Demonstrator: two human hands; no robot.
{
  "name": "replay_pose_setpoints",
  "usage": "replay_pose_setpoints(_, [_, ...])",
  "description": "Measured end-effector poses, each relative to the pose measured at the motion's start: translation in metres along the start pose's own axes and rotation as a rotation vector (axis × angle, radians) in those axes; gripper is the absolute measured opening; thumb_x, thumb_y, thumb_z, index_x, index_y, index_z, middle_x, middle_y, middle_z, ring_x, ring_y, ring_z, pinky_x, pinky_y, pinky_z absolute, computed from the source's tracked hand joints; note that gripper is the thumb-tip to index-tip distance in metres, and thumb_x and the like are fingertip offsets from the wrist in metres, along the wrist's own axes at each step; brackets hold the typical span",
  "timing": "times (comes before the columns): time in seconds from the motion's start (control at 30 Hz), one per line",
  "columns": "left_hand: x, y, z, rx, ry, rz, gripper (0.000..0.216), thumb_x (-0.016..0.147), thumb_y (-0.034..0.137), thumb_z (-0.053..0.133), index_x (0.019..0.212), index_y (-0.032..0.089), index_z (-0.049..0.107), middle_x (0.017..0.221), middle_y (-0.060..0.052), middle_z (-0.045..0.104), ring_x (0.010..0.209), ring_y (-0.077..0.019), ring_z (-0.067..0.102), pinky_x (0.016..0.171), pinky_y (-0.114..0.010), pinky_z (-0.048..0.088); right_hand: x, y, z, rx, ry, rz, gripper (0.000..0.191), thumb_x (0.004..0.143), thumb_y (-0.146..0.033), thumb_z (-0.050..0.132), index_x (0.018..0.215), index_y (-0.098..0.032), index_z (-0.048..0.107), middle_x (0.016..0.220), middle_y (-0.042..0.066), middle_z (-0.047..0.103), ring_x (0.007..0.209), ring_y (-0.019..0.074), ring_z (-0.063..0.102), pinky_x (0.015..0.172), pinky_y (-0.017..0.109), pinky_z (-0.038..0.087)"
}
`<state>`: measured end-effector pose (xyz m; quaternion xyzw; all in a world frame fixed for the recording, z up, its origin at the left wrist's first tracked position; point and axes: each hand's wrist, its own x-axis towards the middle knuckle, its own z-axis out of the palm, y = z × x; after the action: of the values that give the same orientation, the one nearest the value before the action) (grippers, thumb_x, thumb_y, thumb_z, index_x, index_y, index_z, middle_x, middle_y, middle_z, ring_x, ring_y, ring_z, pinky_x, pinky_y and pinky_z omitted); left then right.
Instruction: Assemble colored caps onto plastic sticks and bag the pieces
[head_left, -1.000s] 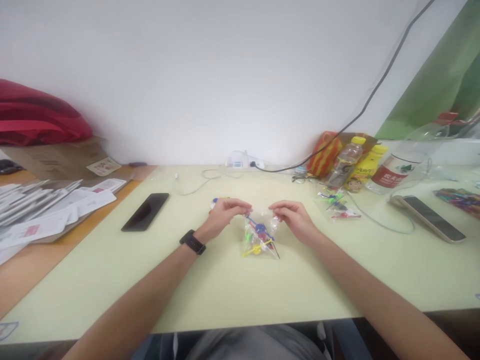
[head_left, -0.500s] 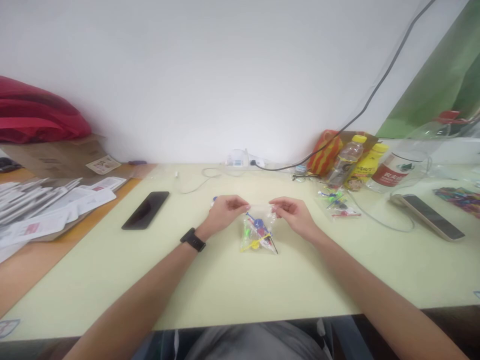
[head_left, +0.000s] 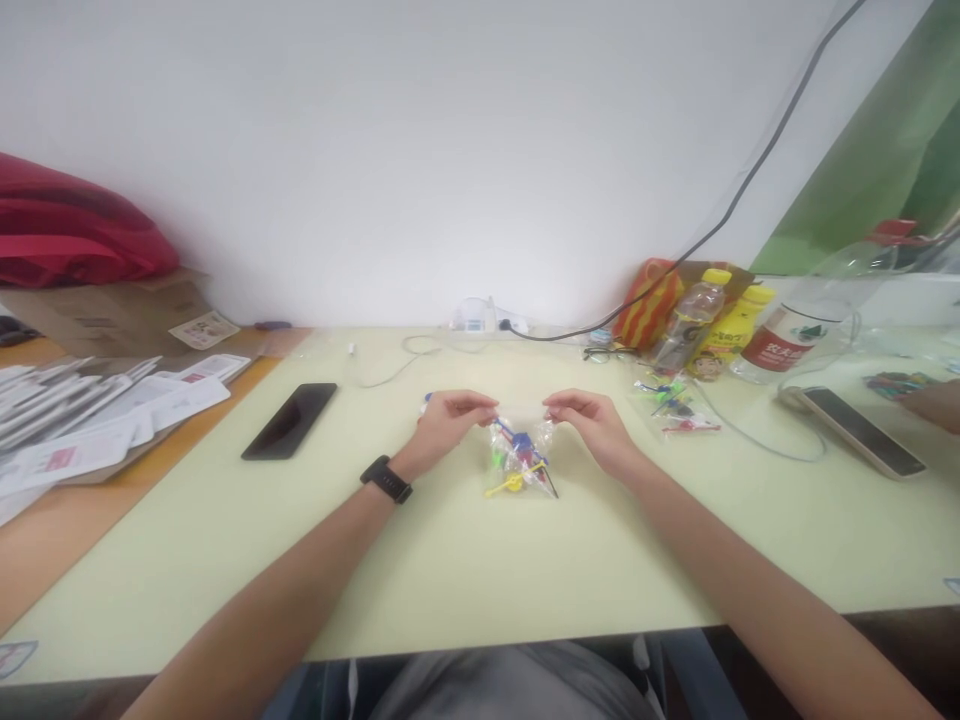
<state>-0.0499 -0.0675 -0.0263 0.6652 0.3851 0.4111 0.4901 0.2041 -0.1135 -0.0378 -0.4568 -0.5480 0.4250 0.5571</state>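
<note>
Head view: left hand (head_left: 450, 428) and right hand (head_left: 591, 428) are pinching opposite upper corners of the clear bag (head_left: 522, 462); it is sitting between and below them, mid-frame, neither hand being nearer.

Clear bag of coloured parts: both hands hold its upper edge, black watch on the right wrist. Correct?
Wrong wrist: the head view shows the black watch on the left. The left hand and right hand do hold the clear bag by its upper edge.
</note>
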Motion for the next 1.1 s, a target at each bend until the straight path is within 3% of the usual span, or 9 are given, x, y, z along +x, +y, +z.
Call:
replay_pose_setpoints(0.4, [0.002, -0.009, 0.005, -0.123, 0.067, -0.039, 0.016, 0.079, 0.029, 0.074, 0.089, 0.019, 0.081, 0.083, -0.007, 0.078, 0.075, -0.0186, 0.069, 0.059, -0.026, 0.049, -0.003, -0.005, 0.003, -0.071, 0.039, -0.013, 0.016, 0.077, -0.033, 0.074, 0.087, -0.024, 0.084, 0.083, 0.005, 0.079, 0.081, 0.0210, 0.070, 0.083, 0.037, 0.055])
replay_pose_setpoints(0.67, [-0.002, -0.005, 0.005, -0.087, 0.009, 0.023, 0.025, 0.077, 0.039, 0.085, 0.086, 0.017, 0.080, 0.085, -0.008, 0.077, 0.081, -0.0195, 0.070, 0.070, -0.028, 0.055, -0.004, -0.005, 0.000, -0.021, -0.008, -0.052, 0.016, 0.075, -0.036, 0.082, 0.084, -0.023, 0.083, 0.088, 0.006, 0.079, 0.084, 0.0222, 0.068, 0.080, 0.037, 0.053])
replay_pose_setpoints(0.87, [0.000, -0.006, 0.008, -0.013, -0.061, 0.087, 0.040, 0.082, 0.045, 0.081, 0.111, 0.017, 0.078, 0.100, -0.009, 0.077, 0.091, -0.0206, 0.071, 0.085, -0.032, 0.056, -0.006, -0.006, 0.001, -0.134, -0.023, -0.139, 0.024, 0.077, -0.041, 0.083, 0.092, -0.022, 0.080, 0.087, 0.005, 0.075, 0.082, 0.0215, 0.067, 0.080, 0.037, 0.053])
replay_pose_setpoints(1.0, [-0.001, -0.009, 0.010, 0.089, -0.093, 0.153, 0.030, 0.090, 0.045, 0.072, 0.097, 0.016, 0.077, 0.098, -0.009, 0.075, 0.091, -0.0209, 0.069, 0.081, -0.030, 0.055, -0.006, -0.004, 0.005, -0.131, -0.054, -0.115, 0.036, 0.080, -0.042, 0.081, 0.110, -0.022, 0.077, 0.082, 0.002, 0.071, 0.078, 0.0188, 0.065, 0.078, 0.034, 0.052])
replay_pose_setpoints(1.1, [-0.003, -0.007, 0.015, 0.060, -0.106, 0.172, 0.027, 0.093, 0.043, 0.070, 0.096, 0.016, 0.072, 0.093, -0.007, 0.073, 0.086, -0.0187, 0.068, 0.078, -0.029, 0.055, -0.007, -0.003, 0.009, -0.161, -0.091, -0.074, 0.031, 0.080, -0.045, 0.080, 0.100, -0.020, 0.079, 0.086, 0.005, 0.074, 0.079, 0.0200, 0.066, 0.076, 0.034, 0.052])
